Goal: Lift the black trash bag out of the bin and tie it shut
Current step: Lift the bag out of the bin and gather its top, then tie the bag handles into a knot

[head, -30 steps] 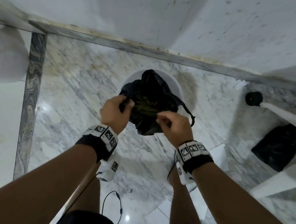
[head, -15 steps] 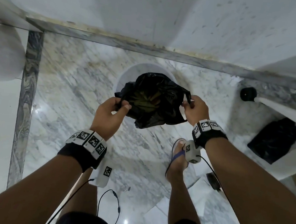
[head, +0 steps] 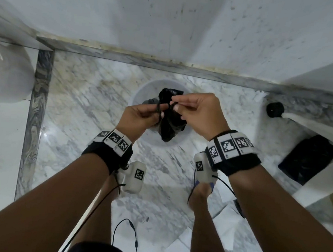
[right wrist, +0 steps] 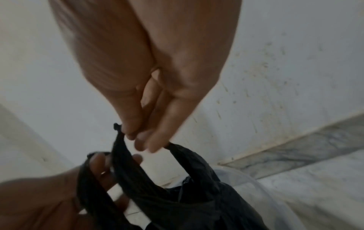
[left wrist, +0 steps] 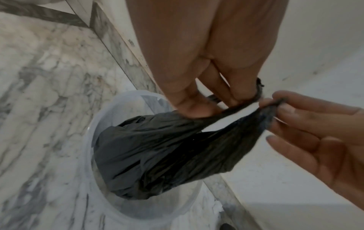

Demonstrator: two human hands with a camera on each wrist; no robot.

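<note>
Half a second ago your hands held the mouth of the black trash bag (head: pixel 169 124) stretched wide open; now they have come together at mid-frame in the head view, and the bag is gathered into a narrow bundle hanging over the white bin (head: pixel 144 95) (its lower end looks about level with the rim). Your left hand (head: pixel 140 116) pinches one twisted handle strip, and your right hand (head: pixel 200 114) pinches the other between thumb and forefinger, the two strips meeting between your fingertips.

The left wrist view shows what the head view cannot: the bag (left wrist: pixel 157 155) bulging full below your left hand (left wrist: pixel 197 54), its bottom inside the translucent bin (left wrist: pixel 94 155), with your right hand (left wrist: pixel 319 132) at the right edge nipping a stretched corner. The right wrist view shows a handle loop of the bag (right wrist: pixel 177 194) passing round the fingers of your left hand (right wrist: pixel 65 199) at lower left, under your right hand (right wrist: pixel 149 70).

Whether a knot has formed is hidden by your fingers, and both wrist views are blurred. A second black bag (head: pixel 309 158) on the marble floor (head: pixel 82 101) at the right edge is partly cut off by a white bar.
</note>
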